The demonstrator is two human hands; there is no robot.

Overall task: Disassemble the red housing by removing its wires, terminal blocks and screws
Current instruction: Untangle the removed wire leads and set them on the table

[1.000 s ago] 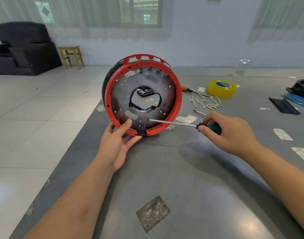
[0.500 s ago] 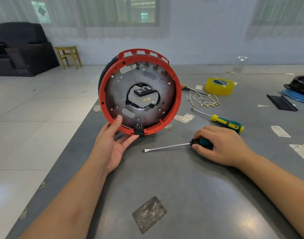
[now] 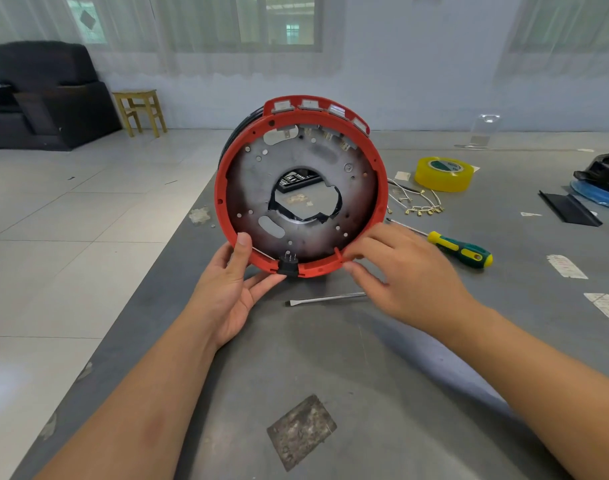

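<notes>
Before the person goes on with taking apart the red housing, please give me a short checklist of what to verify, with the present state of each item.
1. Housing stands on edge on the table: ok.
2. Left hand steadies the lower rim, thumb on the red edge: ok.
3. Right hand touches the rim at lower right; firm grip or only contact: cannot tell.
4. A tool in hand for the screws: not ok; the flat screwdriver lies on the table under the right hand.
5. Removed wires lie apart from the housing: ok.
6. Screws or terminal blocks left inside: cannot tell.
</notes>
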